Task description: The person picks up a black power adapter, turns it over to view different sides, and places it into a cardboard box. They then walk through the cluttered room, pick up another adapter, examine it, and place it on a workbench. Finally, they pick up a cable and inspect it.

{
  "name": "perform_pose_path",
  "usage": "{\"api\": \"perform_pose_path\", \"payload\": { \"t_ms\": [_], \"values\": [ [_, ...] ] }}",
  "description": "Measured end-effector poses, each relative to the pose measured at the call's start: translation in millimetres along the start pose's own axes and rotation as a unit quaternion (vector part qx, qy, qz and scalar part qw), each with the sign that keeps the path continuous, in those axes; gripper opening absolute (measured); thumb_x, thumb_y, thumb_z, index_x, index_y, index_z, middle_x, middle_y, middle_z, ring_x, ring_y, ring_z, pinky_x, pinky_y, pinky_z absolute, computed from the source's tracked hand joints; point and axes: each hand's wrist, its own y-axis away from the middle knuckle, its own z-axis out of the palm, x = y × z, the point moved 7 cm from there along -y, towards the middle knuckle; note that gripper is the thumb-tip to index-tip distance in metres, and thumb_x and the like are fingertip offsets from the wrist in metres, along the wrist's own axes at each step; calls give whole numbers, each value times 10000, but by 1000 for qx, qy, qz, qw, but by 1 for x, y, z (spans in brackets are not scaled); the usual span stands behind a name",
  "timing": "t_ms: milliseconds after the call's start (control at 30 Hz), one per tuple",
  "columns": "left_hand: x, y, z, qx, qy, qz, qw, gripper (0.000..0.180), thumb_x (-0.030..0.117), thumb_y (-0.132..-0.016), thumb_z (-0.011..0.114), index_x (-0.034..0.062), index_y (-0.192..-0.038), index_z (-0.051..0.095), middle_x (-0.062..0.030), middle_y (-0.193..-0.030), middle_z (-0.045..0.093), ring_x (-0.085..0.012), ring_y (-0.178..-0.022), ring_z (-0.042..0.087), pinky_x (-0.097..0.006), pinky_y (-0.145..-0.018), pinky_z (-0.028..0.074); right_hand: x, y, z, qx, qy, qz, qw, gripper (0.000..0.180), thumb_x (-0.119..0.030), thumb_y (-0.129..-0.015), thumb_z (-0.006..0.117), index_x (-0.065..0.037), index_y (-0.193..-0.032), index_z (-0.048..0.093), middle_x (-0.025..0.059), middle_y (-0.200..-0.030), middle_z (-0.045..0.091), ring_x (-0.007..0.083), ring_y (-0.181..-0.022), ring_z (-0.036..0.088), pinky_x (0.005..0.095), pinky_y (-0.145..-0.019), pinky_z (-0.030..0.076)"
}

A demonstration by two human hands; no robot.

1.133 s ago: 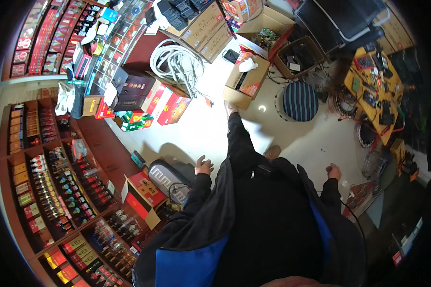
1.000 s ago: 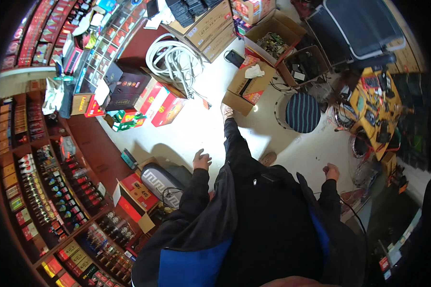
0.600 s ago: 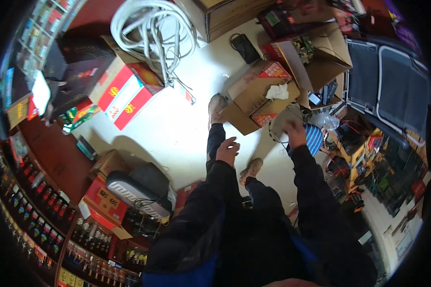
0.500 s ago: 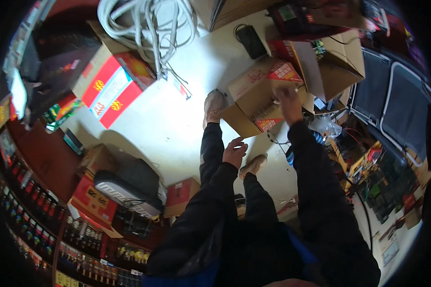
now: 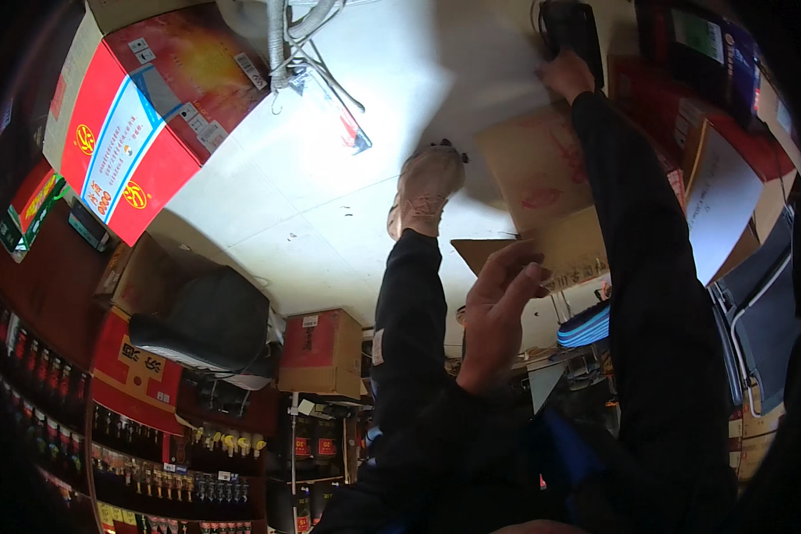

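My right hand point(image 5: 563, 76) is stretched far forward to a flat black object point(image 5: 577, 25) on the white floor and touches its near edge; the fingers are hidden, so a grip is not visible. A brown cardboard box point(image 5: 543, 173) with open flaps lies under that arm. My left hand point(image 5: 500, 313) hovers with fingers apart, just by the edge of the box's near flap, and holds nothing. My foot in a pale shoe point(image 5: 424, 189) stands on the floor left of the box.
A large red and white carton point(image 5: 125, 116) lies at the upper left, with white cables point(image 5: 287, 36) beside it. A small brown and red carton point(image 5: 321, 352) and a black bag point(image 5: 206, 317) sit by shelves of small bottles point(image 5: 151, 445). Red boxes point(image 5: 685, 62) and a dark chair point(image 5: 761, 311) crowd the right.
I have bent much further down and forward. My right hand moved from the box's edge up to the black object. My left hand rose close to the box flap.
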Motion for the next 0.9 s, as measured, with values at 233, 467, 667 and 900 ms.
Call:
{"api": "perform_pose_path", "payload": {
  "t_ms": [233, 467, 667, 900],
  "values": [
    [20, -9, -18, 35, 14, 66, 997, 300, 102, -995, 568, -8, -1273, 590, -93, -1073, 670, -176, -952, 654, -333, -846, 534, -8, 64, -72, 107, 33, -138, 984, 389, -284, -922, 638, -14, -1203, 634, 261, -1077, 676, 457, -995, 633, 529, -842, 517],
    [-32, 41, -51, -10, -25, -38, 999, 322, 175, -999, 594, 20, -1281, 582, -98, -1098, 663, -227, -1032, 661, -365, -867, 536, 43, 274, -271, 138, -96, -199, 965, 256, -181, -938, 637, -1, -1118, 607, 266, -986, 663, 464, -932, 632, 505, -761, 502],
    [-8, 158, -90, -71, -85, -10, 994, 360, 231, -1047, 505, 16, -1334, 538, -133, -1168, 635, -272, -1063, 660, -396, -903, 550, 149, 482, -346, 169, -281, -41, 944, 235, -155, -940, 660, 29, -1084, 639, 223, -926, 698, 382, -883, 691, 422, -740, 521],
    [54, 278, -111, 7, -203, 56, 978, 357, 150, -1035, 491, 7, -1363, 493, -166, -1225, 608, -279, -1077, 663, -383, -869, 579, 292, 669, -314, 352, -403, 56, 843, 236, -163, -927, 704, 35, -1038, 642, 187, -868, 713, 276, -749, 707, 378, -677, 520]
  ]
}}
